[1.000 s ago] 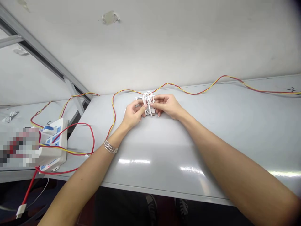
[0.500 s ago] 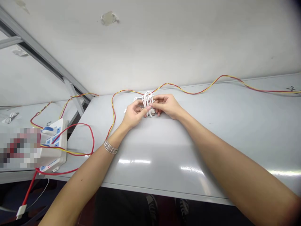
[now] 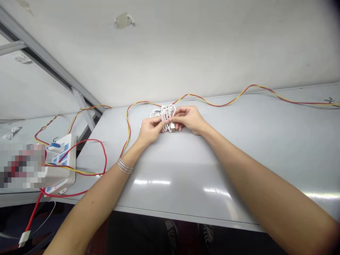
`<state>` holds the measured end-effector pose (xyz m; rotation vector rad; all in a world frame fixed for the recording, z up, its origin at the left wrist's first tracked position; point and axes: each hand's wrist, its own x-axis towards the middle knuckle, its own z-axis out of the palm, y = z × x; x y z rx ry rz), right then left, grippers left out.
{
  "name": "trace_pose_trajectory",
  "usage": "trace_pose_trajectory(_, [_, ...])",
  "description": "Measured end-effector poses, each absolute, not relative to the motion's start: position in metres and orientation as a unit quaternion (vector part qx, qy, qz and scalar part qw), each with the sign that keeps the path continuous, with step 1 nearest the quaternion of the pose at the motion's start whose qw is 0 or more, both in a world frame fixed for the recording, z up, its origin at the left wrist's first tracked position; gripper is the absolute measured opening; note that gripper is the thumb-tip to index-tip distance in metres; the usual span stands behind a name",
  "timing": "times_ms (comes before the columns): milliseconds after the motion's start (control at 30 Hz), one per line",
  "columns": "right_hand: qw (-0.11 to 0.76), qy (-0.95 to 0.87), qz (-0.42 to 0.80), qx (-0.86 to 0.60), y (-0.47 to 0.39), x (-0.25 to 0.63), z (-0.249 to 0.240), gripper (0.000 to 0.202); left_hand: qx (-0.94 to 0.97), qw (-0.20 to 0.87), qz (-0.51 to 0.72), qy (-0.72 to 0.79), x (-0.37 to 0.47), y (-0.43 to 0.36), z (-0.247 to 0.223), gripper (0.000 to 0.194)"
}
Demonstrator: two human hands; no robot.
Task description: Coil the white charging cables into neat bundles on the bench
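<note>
A white USB cable [image 3: 165, 112], coiled into several loops, is held between both hands above the back part of the grey table. My left hand [image 3: 151, 130] pinches the coil from the left, thumb on the near side. From the right, my right hand [image 3: 189, 119] grips the same coil between thumb and fingers. A metal USB plug [image 3: 172, 126] shows at the lower right of the bundle, by the right fingertips. More white loops stick out behind the left fingers. The far fingers are partly hidden by the coil.
A twisted red and yellow wire [image 3: 220, 105] runs along the back of the grey table [image 3: 180, 184], near the wall. At left stands a white power strip [image 3: 69, 166] with red cables. Another coiled white cable [image 3: 12, 132] lies beyond the metal frame [image 3: 85, 109].
The white loops have spread wider between my fingers, and more of the coil shows behind the left hand. Both hands stay in nearly the same place.
</note>
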<state>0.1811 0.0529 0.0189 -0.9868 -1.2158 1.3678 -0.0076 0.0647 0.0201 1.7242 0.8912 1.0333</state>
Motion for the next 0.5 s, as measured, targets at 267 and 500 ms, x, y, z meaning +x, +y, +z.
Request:
trace_pose_trajectory(267, [0.5,-0.515,0.566,-0.405,0.0523,0.1817,0.0204,0.05,0.711,0.442,0.422,0.349,-0.0066,0.0663,0.0197,0.04])
trace_pose_trajectory(500, [0.486,-0.528,0.562,-0.412,0.0537,0.1825,0.0189,0.045,0.706,0.471,0.395,0.352,-0.0074,0.0648,0.0215,0.04])
